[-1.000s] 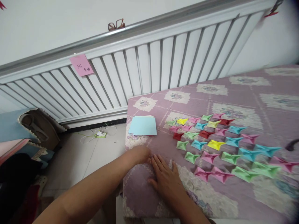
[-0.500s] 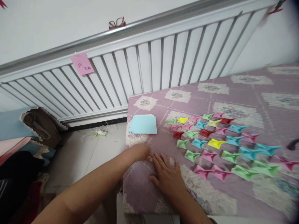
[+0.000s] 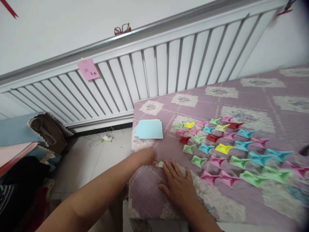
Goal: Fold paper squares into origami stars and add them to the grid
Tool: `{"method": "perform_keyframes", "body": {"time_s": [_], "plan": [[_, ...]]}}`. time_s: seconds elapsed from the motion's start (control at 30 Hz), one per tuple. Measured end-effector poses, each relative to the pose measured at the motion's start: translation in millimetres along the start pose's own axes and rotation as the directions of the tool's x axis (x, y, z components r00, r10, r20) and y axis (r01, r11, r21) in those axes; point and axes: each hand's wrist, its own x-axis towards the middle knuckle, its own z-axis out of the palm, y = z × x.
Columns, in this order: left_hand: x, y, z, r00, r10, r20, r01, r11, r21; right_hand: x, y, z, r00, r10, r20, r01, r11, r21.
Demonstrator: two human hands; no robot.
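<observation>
White radiator (image 3: 161,64) at my twelve o'clock
On my feed, glasses (image 3: 122,29) sit at eleven, a pink note (image 3: 89,68) at ten, a green-and-white object (image 3: 107,138) at eight.

Your right hand (image 3: 180,185) has slid slightly rightward, widening the gap from your left hand (image 3: 147,158), and a small piece of pale green paper (image 3: 160,164) now shows between them. Your view has shifted, revealing more red ribbon (image 3: 9,9) at upper left.
</observation>
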Motion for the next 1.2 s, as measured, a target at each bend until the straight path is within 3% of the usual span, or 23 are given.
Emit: {"method": "perform_keyframes", "body": {"time_s": [0.3,0.6,0.73,0.83,1.0,1.2], "plan": [[-0.3,0.6,0.8,1.000,0.000,-0.018,-0.001,0.999,-0.043,-1.7,-1.2,-2.9,1.000,0.021,0.016,-0.021,1.000,-0.014],[-0.9,-5.3,6.9,0.998,0.018,-0.055,-0.025,0.990,-0.135,2.6,4.6,-4.0,0.995,0.012,-0.104,-0.013,1.000,-0.004],[-2.5,-8.3,10.8,0.994,0.032,-0.103,-0.050,0.983,-0.175,17.8,8.9,-12.1,0.982,0.053,-0.179,-0.034,0.993,0.110],[-3.5,-12.3,16.9,0.989,0.036,-0.146,-0.069,0.972,-0.223,27.6,4.6,-19.7,0.984,0.047,-0.172,-0.015,0.984,0.178],[-9.4,-16.4,28.7,0.974,0.027,-0.224,-0.109,0.926,-0.362,38.9,-3.7,-23.3,0.991,0.032,-0.127,-0.009,0.984,0.177],[-15.7,-14.3,40.8,0.942,-0.009,-0.335,-0.174,0.841,-0.512,42.4,5.4,-23.8,0.989,0.081,-0.128,-0.057,0.983,0.177]]}}
